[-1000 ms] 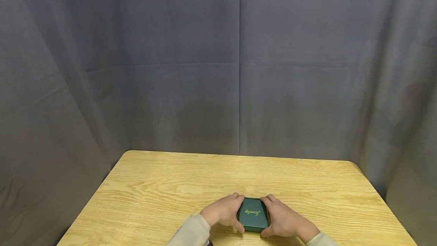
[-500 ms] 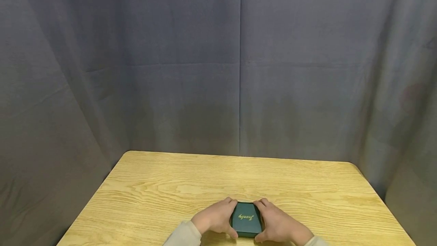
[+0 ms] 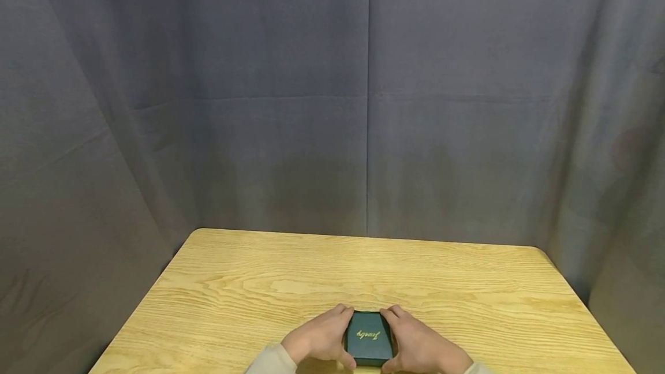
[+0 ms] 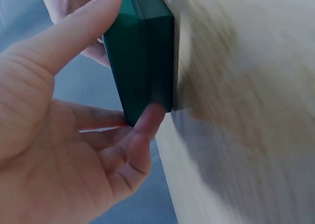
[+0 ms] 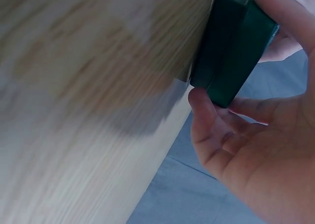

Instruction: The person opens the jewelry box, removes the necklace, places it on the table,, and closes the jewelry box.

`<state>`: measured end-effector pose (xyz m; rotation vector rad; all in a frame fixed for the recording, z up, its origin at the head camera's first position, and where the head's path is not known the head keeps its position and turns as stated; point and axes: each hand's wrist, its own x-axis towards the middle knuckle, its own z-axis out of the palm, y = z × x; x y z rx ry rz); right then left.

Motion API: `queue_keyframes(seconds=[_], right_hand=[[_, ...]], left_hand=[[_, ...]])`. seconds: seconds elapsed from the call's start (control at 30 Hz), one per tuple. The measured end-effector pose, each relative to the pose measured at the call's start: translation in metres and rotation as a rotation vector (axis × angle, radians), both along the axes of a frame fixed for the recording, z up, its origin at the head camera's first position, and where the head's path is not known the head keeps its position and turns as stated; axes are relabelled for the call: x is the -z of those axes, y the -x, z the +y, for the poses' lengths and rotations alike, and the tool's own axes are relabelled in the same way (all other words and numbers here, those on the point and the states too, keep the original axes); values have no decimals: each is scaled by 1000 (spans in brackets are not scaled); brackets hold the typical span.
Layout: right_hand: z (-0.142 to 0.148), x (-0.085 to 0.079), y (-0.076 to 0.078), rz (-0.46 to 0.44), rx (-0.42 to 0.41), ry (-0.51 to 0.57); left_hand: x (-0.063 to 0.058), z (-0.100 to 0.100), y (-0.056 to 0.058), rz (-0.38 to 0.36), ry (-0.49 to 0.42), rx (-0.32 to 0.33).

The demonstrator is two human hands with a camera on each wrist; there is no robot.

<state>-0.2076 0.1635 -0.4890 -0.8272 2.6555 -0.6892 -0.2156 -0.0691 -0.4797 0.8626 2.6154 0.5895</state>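
A dark green jewelry box (image 3: 369, 336) with gold "Jewelry" lettering, upside down from the head view, is between both hands near the table's front. My left hand (image 3: 322, 336) grips its left side, thumb at the near corner and fingers at the far one. On the right side, my right hand (image 3: 418, 344) holds it the same way. In the left wrist view the lid seam of the box (image 4: 130, 56) looks closed, and the fingers curl under its far end. The right wrist view shows the box (image 5: 231, 47) low at the tabletop; I cannot tell whether it touches.
A light wood-grain table (image 3: 291, 270) with rounded far corners lies under the hands. Grey curtains (image 3: 280, 103) hang behind it and at both sides. Pale sleeves (image 3: 272, 359) cover the forearms.
Both hands and the jewelry box have moved left and a little nearer to the person. The grip looks the same throughout.
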Motion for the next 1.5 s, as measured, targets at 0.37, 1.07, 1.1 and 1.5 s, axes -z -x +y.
queue_keyframes(seconds=[0.37,1.07,1.1,1.5], right_hand=[[-4,-1,-3,60,-26,-9],[-4,-5,1,3,-20,109],[-4,-6,1,-10,-16,126],[3,-17,2,55,-10,218]], left_hand=[[1,-8,-4,-82,-88,-42],[9,-16,-5,-99,-253,-92],[9,-17,-6,-93,-267,-94],[7,-16,-7,-96,-364,-157]])
